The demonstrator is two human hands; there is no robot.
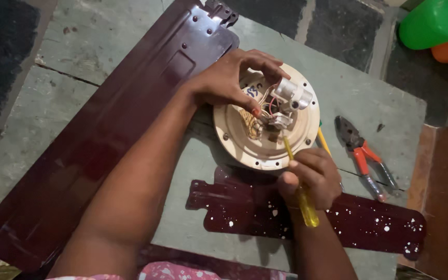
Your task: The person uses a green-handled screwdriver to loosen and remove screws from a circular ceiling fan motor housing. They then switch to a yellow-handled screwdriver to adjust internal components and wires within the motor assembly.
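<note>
The left hand (229, 83) is arching over the round cream motor housing (265, 116) on the tabletop (53, 103), its fingers (257, 110) pinching the wires (269, 106) beside a white cylinder (292, 93). The right hand (309, 179) is clenching a yellow screwdriver (301, 194) — tip inside the housing. Pliers (364, 155) with red handles are lying right of those fingers — maroon fan blades (105, 129) to the left and below.

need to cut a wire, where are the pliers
In the head view, the red-handled pliers lie on the grey table, right of the round fan motor and the right hand.
</note>
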